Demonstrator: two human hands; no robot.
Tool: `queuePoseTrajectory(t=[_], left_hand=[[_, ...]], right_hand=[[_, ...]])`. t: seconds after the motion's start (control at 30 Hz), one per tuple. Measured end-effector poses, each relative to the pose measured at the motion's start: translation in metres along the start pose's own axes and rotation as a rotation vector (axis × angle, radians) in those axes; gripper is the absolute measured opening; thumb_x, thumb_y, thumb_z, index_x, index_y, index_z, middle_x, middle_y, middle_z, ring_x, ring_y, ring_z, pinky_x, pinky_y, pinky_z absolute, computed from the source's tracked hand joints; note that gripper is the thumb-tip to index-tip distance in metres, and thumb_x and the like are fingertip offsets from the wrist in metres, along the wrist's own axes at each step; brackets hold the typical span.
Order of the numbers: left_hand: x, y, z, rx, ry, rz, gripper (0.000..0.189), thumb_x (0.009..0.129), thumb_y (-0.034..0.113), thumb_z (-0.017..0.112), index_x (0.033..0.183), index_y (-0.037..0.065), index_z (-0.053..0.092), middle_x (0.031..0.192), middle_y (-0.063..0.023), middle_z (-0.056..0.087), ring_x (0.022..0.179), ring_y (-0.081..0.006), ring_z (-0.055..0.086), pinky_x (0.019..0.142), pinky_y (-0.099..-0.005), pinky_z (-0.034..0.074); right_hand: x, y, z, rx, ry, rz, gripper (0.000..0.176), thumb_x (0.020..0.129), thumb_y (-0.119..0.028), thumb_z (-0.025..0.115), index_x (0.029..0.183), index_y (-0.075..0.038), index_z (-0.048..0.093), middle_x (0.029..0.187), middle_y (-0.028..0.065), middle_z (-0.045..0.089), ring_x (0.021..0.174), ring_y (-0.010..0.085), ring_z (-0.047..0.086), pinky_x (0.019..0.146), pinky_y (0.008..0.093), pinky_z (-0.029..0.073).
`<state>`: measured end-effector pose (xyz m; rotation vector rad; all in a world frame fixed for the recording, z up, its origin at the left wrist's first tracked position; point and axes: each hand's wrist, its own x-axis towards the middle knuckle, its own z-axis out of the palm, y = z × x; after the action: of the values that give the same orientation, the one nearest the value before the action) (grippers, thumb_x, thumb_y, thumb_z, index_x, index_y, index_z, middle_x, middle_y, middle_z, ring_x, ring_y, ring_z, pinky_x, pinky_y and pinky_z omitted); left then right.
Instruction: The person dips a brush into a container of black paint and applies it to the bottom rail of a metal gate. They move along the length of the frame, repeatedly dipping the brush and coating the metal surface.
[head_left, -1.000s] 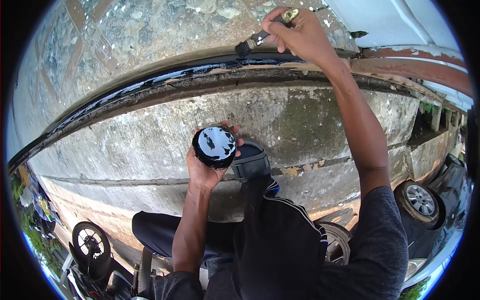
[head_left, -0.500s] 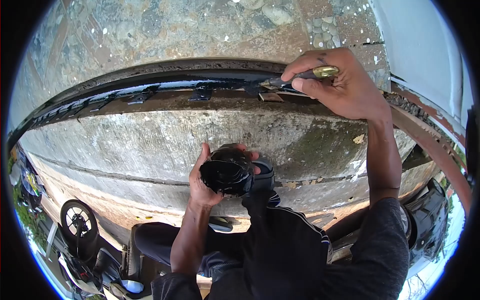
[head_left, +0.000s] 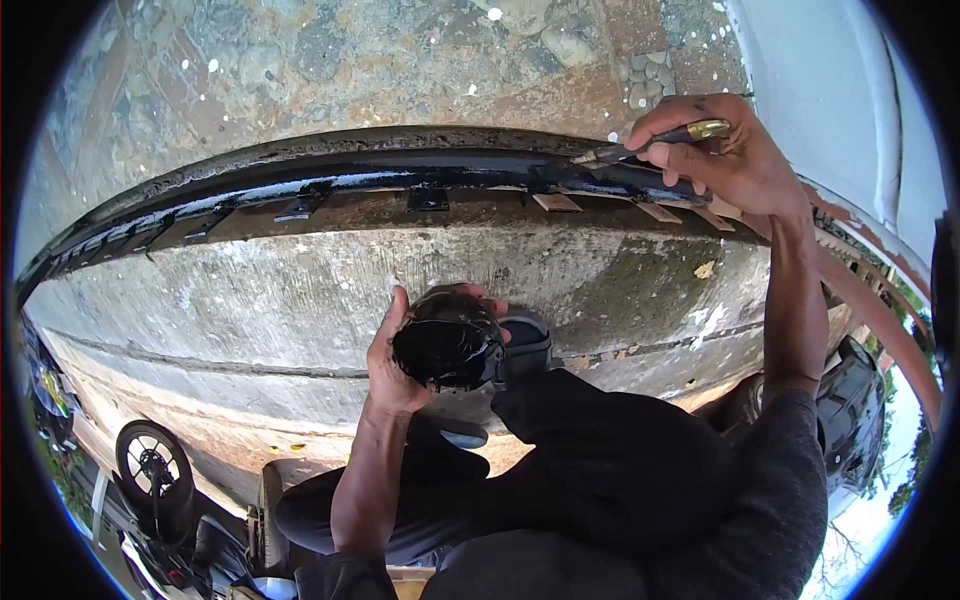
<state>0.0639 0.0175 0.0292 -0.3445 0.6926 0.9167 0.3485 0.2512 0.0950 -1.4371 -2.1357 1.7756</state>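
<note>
In my right hand (head_left: 735,150), fingers closed round the handle, is a paintbrush (head_left: 655,140) with a dark handle and a brassy end. Its bristle tip touches a long black rail (head_left: 450,165) whose paint looks wet and shiny. My left hand (head_left: 395,365) grips a paint container (head_left: 445,350) from the side and below, with black paint inside and smeared over its outside. Short flat slats stick out under the rail, some coated black, and bare brown ones such as this slat (head_left: 556,203) lie nearer my right hand.
Below the rail runs a weathered concrete ledge (head_left: 300,290). Beyond it lies a stone-patterned floor (head_left: 400,70) with white paint spots. A motorcycle wheel (head_left: 153,462) stands at lower left, a dark shiny vehicle (head_left: 850,410) at right, and a white wall (head_left: 830,90) at upper right.
My right hand has moved right along the rail with the paintbrush, uncovering more bare slats. The container stays nearly in place in my left hand. My view and legs have shifted slightly.
</note>
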Motion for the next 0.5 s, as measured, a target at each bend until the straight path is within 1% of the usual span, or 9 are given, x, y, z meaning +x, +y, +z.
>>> queuePoseTrajectory(t=[0.07,0.1,0.17,0.2,0.23,0.33,0.37,0.47,0.5], left_hand=[[0.001,0.003,0.002,0.032,-0.012,-0.006,0.074,0.100,0.060,0.025,0.129,-0.004,0.051,0.122,-0.0289,0.058,0.101,-0.0427,0.065,0.079,-0.0457,0.060],[0.000,0.004,0.004,0.017,-0.018,-0.013,0.074,0.100,0.060,0.025,0.129,-0.004,0.051,0.122,-0.0287,0.058,0.101,-0.0427,0.065,0.079,-0.0460,0.060],[-0.004,0.006,0.005,0.026,-0.026,-0.015,0.073,0.100,0.059,0.026,0.129,-0.003,0.051,0.122,-0.0281,0.059,0.101,-0.0429,0.065,0.079,-0.0471,0.060],[-0.005,0.006,0.003,0.027,-0.032,-0.010,0.072,0.100,0.058,0.027,0.129,-0.003,0.051,0.122,-0.0280,0.059,0.101,-0.0429,0.065,0.078,-0.0475,0.060],[-0.006,0.005,-0.001,0.027,-0.039,-0.009,0.071,0.100,0.058,0.028,0.130,-0.003,0.051,0.122,-0.0278,0.059,0.101,-0.0430,0.064,0.078,-0.0478,0.060],[-0.010,0.001,-0.003,0.031,-0.035,-0.019,0.069,0.100,0.057,0.031,0.130,-0.002,0.050,0.122,-0.0272,0.059,0.101,-0.0431,0.064,0.077,-0.0485,0.060],[-0.011,0.000,-0.004,0.033,-0.025,-0.021,0.068,0.100,0.056,0.032,0.130,-0.002,0.050,0.122,-0.0269,0.058,0.102,-0.0432,0.064,0.077,-0.0487,0.060],[-0.012,-0.003,-0.007,0.042,-0.063,-0.043,0.066,0.100,0.055,0.034,0.131,-0.001,0.049,0.123,-0.0265,0.058,0.102,-0.0431,0.064,0.076,-0.0486,0.060],[-0.011,-0.005,-0.009,0.039,-0.062,-0.034,0.065,0.100,0.055,0.035,0.131,-0.001,0.048,0.124,-0.0263,0.058,0.102,-0.0430,0.064,0.076,-0.0485,0.060]], right_hand=[[0.002,-0.010,0.010,-0.002,-0.020,0.049,0.013,0.090,-0.014,0.068,0.099,-0.006,0.074,0.089,0.0051,0.072,0.062,0.0094,0.062,0.051,0.0237,0.047],[-0.003,-0.002,0.010,-0.006,-0.004,0.135,0.013,0.090,-0.015,0.069,0.100,-0.007,0.074,0.087,0.0042,0.071,0.058,0.0079,0.060,0.045,0.0222,0.043],[-0.016,0.018,-0.001,-0.059,0.014,0.170,0.014,0.090,-0.017,0.069,0.101,-0.008,0.074,0.085,0.0039,0.070,0.056,0.0071,0.059,0.043,0.0218,0.041],[-0.021,0.017,-0.003,-0.090,0.028,0.188,0.015,0.090,-0.018,0.070,0.102,-0.009,0.074,0.084,0.0038,0.070,0.056,0.0066,0.059,0.042,0.0216,0.041],[-0.028,0.010,-0.002,-0.077,0.054,0.175,0.016,0.091,-0.019,0.069,0.102,-0.009,0.074,0.079,0.0033,0.068,0.055,0.0070,0.059,0.044,0.0230,0.043],[-0.031,0.014,0.015,-0.028,0.067,0.048,0.017,0.091,-0.020,0.069,0.101,-0.008,0.074,0.075,0.0029,0.067,0.053,0.0081,0.058,0.047,0.0260,0.045],[-0.036,0.019,0.021,-0.034,0.096,0.070,0.018,0.092,-0.021,0.068,0.101,-0.007,0.073,0.072,0.0043,0.066,0.052,0.0087,0.057,0.048,0.0286,0.044],[-0.052,0.027,0.016,-0.146,0.152,0.105,0.014,0.093,-0.018,0.067,0.099,-0.006,0.073,0.088,0.0019,0.070,0.056,0.0071,0.053,0.051,0.0251,0.045],[-0.054,0.027,0.020,-0.111,0.191,0.051,0.013,0.093,-0.017,0.066,0.100,-0.008,0.073,0.085,0.0026,0.068,0.055,0.0070,0.050,0.051,0.0250,0.044]])
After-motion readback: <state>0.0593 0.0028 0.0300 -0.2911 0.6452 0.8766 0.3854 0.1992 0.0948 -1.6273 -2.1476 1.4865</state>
